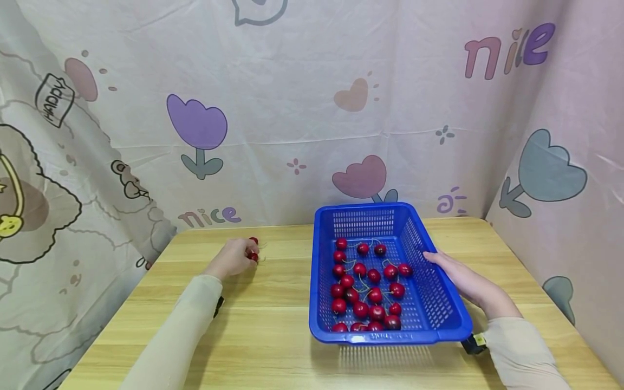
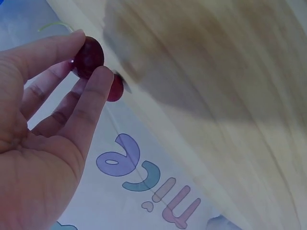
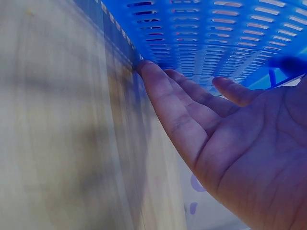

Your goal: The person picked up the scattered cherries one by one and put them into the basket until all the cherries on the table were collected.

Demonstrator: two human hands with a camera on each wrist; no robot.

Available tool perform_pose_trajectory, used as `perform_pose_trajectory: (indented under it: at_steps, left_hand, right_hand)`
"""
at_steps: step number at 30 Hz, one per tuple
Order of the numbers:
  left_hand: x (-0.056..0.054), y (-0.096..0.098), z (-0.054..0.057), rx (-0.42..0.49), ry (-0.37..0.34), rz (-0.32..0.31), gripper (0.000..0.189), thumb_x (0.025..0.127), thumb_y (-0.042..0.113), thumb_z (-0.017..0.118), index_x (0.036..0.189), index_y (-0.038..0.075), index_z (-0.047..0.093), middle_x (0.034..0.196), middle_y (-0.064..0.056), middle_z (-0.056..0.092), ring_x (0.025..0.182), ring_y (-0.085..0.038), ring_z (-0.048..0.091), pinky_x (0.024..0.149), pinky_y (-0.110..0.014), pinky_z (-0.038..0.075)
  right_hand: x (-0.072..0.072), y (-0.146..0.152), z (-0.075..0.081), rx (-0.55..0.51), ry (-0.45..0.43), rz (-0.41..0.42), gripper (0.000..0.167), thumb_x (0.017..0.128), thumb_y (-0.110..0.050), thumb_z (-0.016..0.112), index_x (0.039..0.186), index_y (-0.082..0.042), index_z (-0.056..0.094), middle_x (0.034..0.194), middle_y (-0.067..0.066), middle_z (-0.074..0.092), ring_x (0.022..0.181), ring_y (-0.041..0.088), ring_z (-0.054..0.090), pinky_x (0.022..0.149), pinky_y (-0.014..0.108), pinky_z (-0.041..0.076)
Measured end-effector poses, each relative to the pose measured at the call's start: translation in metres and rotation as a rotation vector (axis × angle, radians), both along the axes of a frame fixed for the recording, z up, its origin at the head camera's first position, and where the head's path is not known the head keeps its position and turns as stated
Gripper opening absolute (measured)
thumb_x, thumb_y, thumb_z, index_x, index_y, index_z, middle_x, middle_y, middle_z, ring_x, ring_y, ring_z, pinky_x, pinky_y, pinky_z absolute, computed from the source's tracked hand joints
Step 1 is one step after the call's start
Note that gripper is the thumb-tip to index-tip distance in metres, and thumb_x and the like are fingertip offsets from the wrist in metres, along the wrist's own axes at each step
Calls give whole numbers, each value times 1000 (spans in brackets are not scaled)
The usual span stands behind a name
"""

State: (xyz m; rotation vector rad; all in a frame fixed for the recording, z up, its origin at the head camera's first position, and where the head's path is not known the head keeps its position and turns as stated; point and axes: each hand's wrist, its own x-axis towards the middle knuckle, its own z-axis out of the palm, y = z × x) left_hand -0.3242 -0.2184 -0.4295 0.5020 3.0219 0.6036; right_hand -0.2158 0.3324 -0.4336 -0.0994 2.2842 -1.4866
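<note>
With thumb and fingertips, my left hand pinches a dark red cherry just over the table's left part. A thin green stem sticks out from it in the left wrist view. Just behind, a second cherry lies by the fingers. To the right stands a blue plastic basket with slotted walls. Many red cherries, some with stems, lie in it, mostly on its left and near side. My right hand rests against the basket's right outer side, its fingers fairly straight along the slotted wall.
The light wooden table carries everything. A printed cloth hangs behind it and along both sides, close to the table's edges.
</note>
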Motion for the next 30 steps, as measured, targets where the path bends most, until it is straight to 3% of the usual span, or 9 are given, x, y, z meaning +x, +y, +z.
perform_pose_trajectory:
  at_steps: [5,18,30]
  left_hand:
    - [-2,1,4,19,9,-13,14,83,-2,80,91,8,74,87,-4,72,82,-20,62,81,-41,55]
    - [0,16,28,37,14,-26,15,87,0,81,101,4,76,91,-6,74,85,-19,64,83,-39,57]
    - [8,40,60,60,102,-93,17,88,2,82,105,2,78,93,-10,77,85,-22,69,82,-42,61]
  right_hand:
    - [0,0,-1,-6,6,4,84,113,-59,32,173,-13,-5,160,38,41,119,34,74,100,53,63]
    - [2,-2,2,-4,12,15,83,113,-59,30,173,-12,-4,160,39,39,121,34,72,104,55,61]
    - [1,-1,2,8,12,8,84,113,-60,30,173,-12,-4,160,38,41,121,34,73,105,57,59]
